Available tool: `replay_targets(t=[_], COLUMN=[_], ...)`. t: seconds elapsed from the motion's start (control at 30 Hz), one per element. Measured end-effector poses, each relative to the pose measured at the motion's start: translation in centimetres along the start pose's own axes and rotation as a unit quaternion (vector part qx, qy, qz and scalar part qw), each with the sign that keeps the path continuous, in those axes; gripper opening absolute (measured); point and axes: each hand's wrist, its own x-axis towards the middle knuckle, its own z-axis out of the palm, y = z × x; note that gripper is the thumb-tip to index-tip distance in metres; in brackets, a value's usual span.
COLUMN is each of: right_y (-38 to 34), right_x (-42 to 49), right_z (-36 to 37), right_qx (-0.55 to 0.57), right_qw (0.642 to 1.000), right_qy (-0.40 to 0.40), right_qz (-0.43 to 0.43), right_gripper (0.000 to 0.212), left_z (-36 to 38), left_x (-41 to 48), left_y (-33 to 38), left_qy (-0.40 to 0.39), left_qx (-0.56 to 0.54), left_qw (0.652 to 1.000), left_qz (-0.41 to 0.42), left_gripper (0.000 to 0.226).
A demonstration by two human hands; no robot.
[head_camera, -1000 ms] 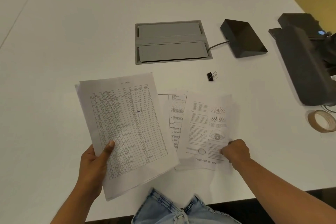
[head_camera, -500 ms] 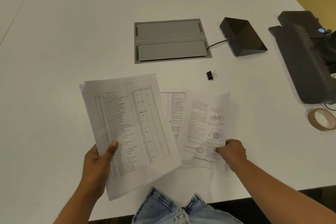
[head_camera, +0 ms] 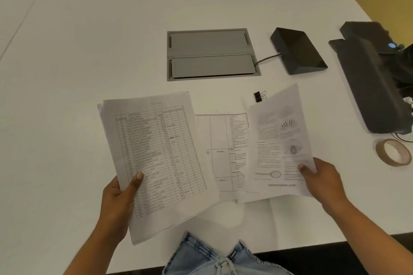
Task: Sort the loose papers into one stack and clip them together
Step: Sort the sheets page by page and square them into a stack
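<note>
My left hand (head_camera: 118, 198) grips a small stack of papers (head_camera: 156, 156) by its lower left edge; the top sheet is a printed table of store names. My right hand (head_camera: 321, 181) pinches the eye-diagram sheet (head_camera: 277, 147) at its lower right and holds it lifted off the white table (head_camera: 89, 40), tilted to the right. Between the two, a sheet with a table and bullet text (head_camera: 221, 154) lies flat on the table. A black binder clip (head_camera: 258, 96) rests just beyond the papers, left of the lifted sheet's top edge.
A grey cable hatch (head_camera: 212, 53) is set into the table behind the papers. To its right sits a dark wedge-shaped box (head_camera: 297, 51) with a cable. A large black device (head_camera: 375, 78) and a roll of brown tape (head_camera: 393, 152) lie at the right edge.
My right hand has lifted the eye-diagram sheet off the table and swung it to the right, uncovering more of the sheet beneath. The left hand's stack stays about where it was.
</note>
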Motion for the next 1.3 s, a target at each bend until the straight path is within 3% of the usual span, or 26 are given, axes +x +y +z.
replay_targets(t=[0.2, 0.33, 0.5, 0.77, 0.97, 1.03, 1.13, 1.3], right_y=[-1.3, -1.1, -1.7, -3.1, -3.7, -3.8, -4.1, -6.2], right_x=[-1.8, -0.9, -0.6, -0.5, -1.2, -1.6, -2.3, -4.3], right_z=[-2.1, -1.1, -1.1, -4.7, -8.1, -8.8, -8.5, -3.7], right_qx=[-0.019, -0.052, -0.039, 0.037, 0.189, 0.250, 0.303, 0.378], right_qw=[0.997, 0.997, 0.998, 0.996, 0.975, 0.964, 0.952, 0.918], right_qy=[0.012, -0.013, 0.016, 0.070, 0.102, 0.076, 0.009, -0.109], right_qz=[-0.078, -0.047, -0.052, -0.045, -0.048, -0.040, -0.050, -0.048], right_gripper=[0.026, 0.026, 0.028, 0.030, 0.014, 0.008, 0.030, 0.026], left_z=[0.4, 1.1, 1.7, 2.0, 2.0, 2.3, 2.9, 4.8], left_x=[-0.1, -0.4, -0.2, 0.0, -0.1, -0.2, -0.4, -1.1], left_y=[-0.1, 0.1, 0.2, 0.0, 0.2, 0.5, 1.0, 2.1], left_qy=[-0.003, -0.015, -0.024, -0.024, -0.023, -0.028, -0.039, -0.068], left_qx=[0.003, 0.010, 0.010, 0.007, 0.000, -0.004, -0.008, -0.026], left_qw=[1.000, 1.000, 1.000, 1.000, 1.000, 1.000, 0.999, 0.997], left_qz=[-0.003, 0.003, 0.001, -0.013, -0.013, -0.014, -0.017, -0.028], left_gripper=[0.016, 0.015, 0.021, 0.026, 0.026, 0.023, 0.017, 0.021])
